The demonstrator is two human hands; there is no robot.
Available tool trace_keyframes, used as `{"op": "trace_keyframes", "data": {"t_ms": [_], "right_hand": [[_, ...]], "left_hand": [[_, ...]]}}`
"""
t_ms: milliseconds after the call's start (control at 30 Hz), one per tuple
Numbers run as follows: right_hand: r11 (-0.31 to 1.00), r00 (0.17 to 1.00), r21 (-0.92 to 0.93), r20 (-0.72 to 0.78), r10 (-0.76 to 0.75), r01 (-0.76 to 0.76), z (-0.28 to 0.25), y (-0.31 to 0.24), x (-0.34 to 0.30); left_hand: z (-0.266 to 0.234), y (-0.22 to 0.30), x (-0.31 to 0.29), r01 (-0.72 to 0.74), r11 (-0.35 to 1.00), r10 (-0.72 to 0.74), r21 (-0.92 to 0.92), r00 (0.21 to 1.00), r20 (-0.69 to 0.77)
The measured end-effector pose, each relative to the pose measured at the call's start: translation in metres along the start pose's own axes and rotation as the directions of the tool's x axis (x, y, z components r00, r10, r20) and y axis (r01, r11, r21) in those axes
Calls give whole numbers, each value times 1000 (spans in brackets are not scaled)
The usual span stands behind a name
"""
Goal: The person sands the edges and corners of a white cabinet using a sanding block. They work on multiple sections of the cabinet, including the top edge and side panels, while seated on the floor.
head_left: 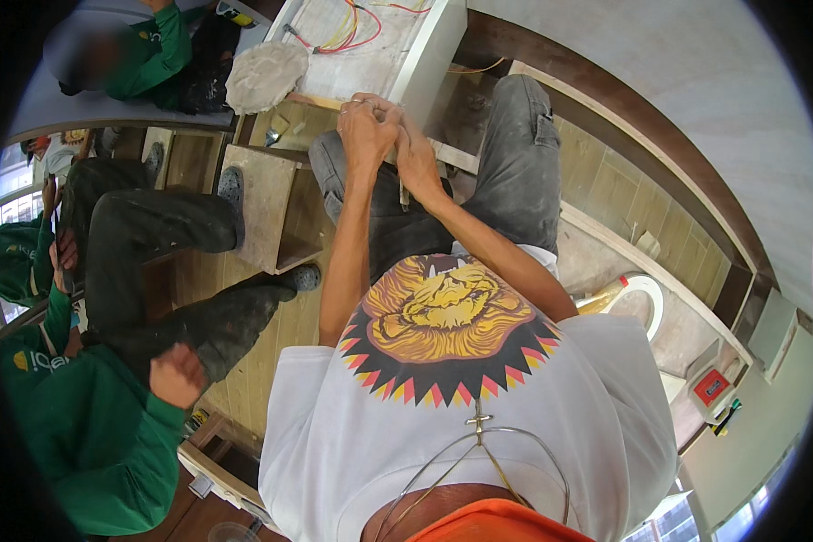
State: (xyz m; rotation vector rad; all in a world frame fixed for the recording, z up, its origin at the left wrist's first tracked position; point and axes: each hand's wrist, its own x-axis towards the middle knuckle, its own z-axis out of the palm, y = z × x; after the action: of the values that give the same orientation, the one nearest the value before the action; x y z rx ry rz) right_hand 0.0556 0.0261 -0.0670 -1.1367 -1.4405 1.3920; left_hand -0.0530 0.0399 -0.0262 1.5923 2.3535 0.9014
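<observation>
My left hand (368,135) and my right hand (415,163) meet above my lap, beside the near edge of a white-sided cabinet box (422,59). Both are closed, with their fingertips pinched together. Whatever they grip is hidden behind the fingers. A thin greyish piece (404,193) shows just below my right hand; I cannot tell whether it is held. Red and yellow wires (350,34) lie loose on the box's dusty panel, beyond my hands. A pale, fluffy round pad (266,77) sits at the box's left corner.
Close on my left sits a person in a green top (108,452), legs stretched toward an open wooden box (260,203). Another green-clad figure (158,54) appears at the upper left. A long wooden frame (641,244), a white roll (646,303) and a red-and-white device (712,388) lie right.
</observation>
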Motion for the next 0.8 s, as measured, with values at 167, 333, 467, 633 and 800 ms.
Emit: {"op": "trace_keyframes", "data": {"t_ms": [167,333,467,633,800], "right_hand": [[995,993,18,59,100,-101,-6,-13,1],[999,998,4,38,47,-47,-4,-3,1],[1000,1000,-7,13,10,-10,-4,-2,6],[1000,1000,12,11,-8,8,-6,-6,9],[999,999,-39,-2,-37,37,-7,-10,7]], "left_hand": [[-2,-1,3,-22,999,22,32,999,-25],[-6,3,5,9,996,-6,-88,999,37],[1,4,8,13,1000,-13,-15,1000,21],[-1,7,7,-28,999,28,18,1000,-14],[-4,8,10,-41,999,41,3,999,-34]]}}
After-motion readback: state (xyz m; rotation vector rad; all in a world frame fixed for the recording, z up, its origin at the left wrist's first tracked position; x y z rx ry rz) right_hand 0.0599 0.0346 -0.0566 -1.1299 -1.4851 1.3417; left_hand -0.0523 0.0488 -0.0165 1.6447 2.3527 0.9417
